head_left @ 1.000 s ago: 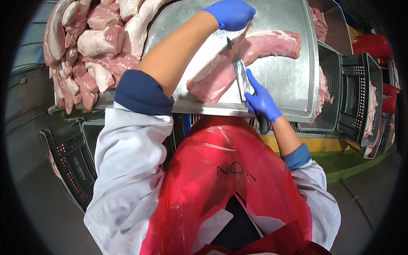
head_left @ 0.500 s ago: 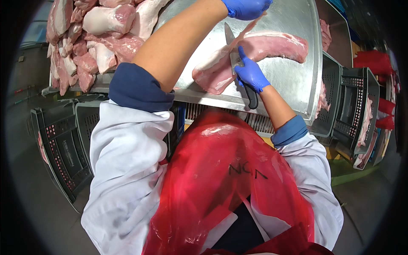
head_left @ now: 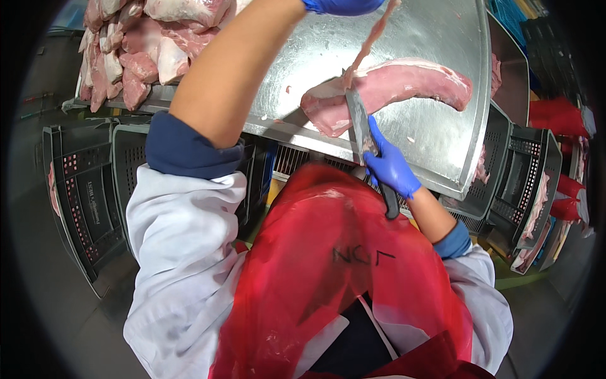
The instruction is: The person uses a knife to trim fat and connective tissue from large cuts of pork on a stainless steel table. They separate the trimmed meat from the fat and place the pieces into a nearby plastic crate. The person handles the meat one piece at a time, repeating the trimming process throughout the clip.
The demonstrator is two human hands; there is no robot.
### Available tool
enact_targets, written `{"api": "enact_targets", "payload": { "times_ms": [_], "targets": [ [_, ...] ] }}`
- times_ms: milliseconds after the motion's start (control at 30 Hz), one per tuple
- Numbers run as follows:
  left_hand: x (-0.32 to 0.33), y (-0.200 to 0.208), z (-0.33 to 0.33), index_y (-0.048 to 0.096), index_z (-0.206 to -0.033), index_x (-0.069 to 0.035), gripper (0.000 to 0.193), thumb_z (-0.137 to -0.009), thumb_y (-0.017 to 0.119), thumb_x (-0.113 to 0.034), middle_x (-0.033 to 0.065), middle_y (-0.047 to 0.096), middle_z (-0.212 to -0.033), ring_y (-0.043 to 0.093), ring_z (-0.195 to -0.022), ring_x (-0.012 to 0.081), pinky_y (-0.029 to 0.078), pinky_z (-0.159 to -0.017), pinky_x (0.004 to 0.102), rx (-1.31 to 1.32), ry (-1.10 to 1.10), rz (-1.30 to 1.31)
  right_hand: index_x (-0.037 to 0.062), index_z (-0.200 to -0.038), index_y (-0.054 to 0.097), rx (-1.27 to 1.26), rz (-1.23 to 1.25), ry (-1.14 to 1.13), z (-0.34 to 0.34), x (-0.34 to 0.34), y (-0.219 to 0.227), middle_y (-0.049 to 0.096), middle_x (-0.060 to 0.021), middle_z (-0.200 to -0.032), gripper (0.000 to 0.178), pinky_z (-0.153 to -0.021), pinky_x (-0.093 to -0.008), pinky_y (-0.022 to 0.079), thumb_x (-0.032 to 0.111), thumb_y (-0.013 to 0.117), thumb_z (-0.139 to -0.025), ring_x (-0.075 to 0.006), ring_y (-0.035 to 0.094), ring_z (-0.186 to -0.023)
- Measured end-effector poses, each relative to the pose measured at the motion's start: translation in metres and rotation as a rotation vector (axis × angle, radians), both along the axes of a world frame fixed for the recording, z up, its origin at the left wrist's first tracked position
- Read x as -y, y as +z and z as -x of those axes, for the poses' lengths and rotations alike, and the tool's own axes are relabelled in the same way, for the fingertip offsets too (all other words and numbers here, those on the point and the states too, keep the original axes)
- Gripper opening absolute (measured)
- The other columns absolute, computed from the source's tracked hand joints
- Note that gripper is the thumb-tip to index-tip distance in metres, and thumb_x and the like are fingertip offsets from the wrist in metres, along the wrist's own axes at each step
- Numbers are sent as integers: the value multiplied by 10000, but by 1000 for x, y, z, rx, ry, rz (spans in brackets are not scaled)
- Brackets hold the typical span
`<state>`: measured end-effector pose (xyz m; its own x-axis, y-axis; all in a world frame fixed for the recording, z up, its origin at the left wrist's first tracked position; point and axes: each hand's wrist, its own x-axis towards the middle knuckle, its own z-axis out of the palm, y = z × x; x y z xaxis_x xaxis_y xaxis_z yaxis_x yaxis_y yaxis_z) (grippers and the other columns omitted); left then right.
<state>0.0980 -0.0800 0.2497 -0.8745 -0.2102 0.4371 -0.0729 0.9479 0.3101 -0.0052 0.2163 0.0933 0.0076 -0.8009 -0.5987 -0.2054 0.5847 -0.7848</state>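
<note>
A long piece of pale pink meat (head_left: 404,85) lies curved across the metal tray (head_left: 435,148). From its top a thin strip of meat (head_left: 372,41) stretches taut up to my left hand (head_left: 344,5), which wears a blue glove and is partly cut off by the upper edge. That hand looks closed on the strip, though its fingertips are out of the picture. My right hand (head_left: 391,169), also gloved in blue, grips a black-handled knife (head_left: 361,120), with the index finger along the blade. The blade's tip is at the base of the strip.
Several raw meat pieces (head_left: 142,63) are heaped at the far left. Grey perforated crates stand at the left (head_left: 79,208) and right (head_left: 521,170), the right ones holding meat trimmings (head_left: 540,202). The tray's front edge runs before my red apron (head_left: 341,252).
My left hand has pulled up and left, and the strip is longer and more lifted. My right hand has drawn the knife back toward me, off most of the meat.
</note>
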Motion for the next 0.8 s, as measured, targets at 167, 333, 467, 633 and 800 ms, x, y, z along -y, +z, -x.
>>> {"api": "enact_targets", "payload": {
  "times_ms": [167, 333, 467, 633, 800],
  "targets": [
    [-10, 13, -18, 597, -888, -8, 150, -960, 558, -134, 180, 615, -792, 615, -766, 355, 486, -716, 433, -46, -74, -111, 154, -1613, 136, -291, 196, 99, 5, 75, -40, 644, -269, -769, 742, -669, -428, 540, 170, 469, -950, -359, 671, -687],
    [-12, 29, -84, 608, -896, -8, 180, -1008, 547, -136, 35, 535, -763, 515, -715, 146, 441, -675, 317, -136, 87, -545, 145, -1609, 122, -126, 51, 281, -10, 7, 1, 674, -303, -842, 753, -663, -446, 556, 203, 490, -954, -410, 680, -662],
    [-26, 22, -93, 630, -906, -17, 205, -1042, 530, -132, -27, 532, -809, 444, -711, 52, 396, -643, 228, -261, -5, -806, 155, -1610, 137, -265, 250, 231, -6, 75, -45, 675, -302, -807, 732, -649, -445, 559, 220, 480, -967, -427, 672, -652],
    [-41, 48, -177, 635, -1062, 44, 157, -987, 564, -75, 90, 635, -909, 612, -807, 209, 502, -716, 321, -258, 285, -454, 169, -1613, 127, -237, 383, 428, -8, 2, -55, 673, -338, -912, 752, -819, -536, 526, 196, 491, -955, -524, 663, -822],
    [-83, 48, -240, 579, -1219, 115, 268, -996, 528, -25, 206, 614, -1230, 639, -1051, 287, 537, -934, 407, -590, 230, -646, 153, -1598, 182, -310, 339, 454, -44, 75, -56, 662, -331, -1042, 695, -792, -525, 528, 166, 461, -962, -484, 668, -888]
  ]
}}
